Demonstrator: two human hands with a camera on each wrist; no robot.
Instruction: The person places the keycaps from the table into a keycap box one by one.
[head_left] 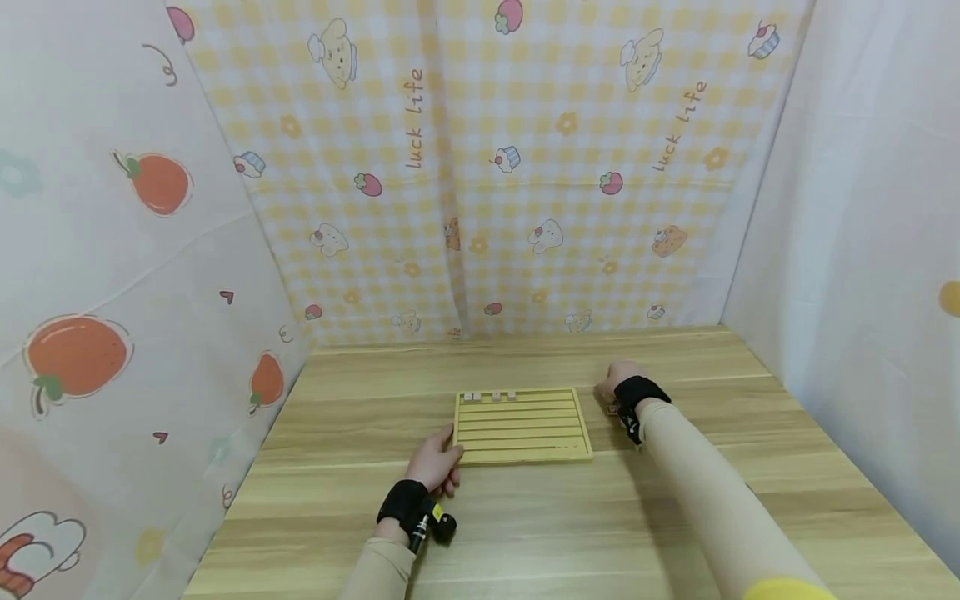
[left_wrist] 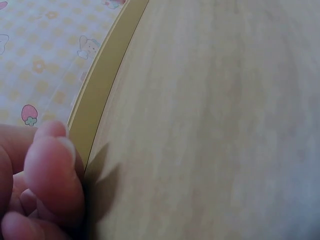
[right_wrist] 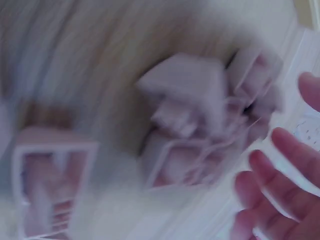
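Left hand (head_left: pixel 433 461) pinched the yellow slotted tray (head_left: pixel 525 455) at its near-left corner, thumb on the rim. Four small keycaps (head_left: pixel 496 397) sat along the tray's far row, mostly toward its left. Right hand (head_left: pixel 622 377) was right of the tray, fingers spread, loosely bent, gripping nothing visible. Loose keycaps (right_wrist: pixel 180 160) lay right of the tray, just beside those fingers. Right wrist view, blurred, showed their hollow undersides; head view mostly hid them but showed the whole tray.
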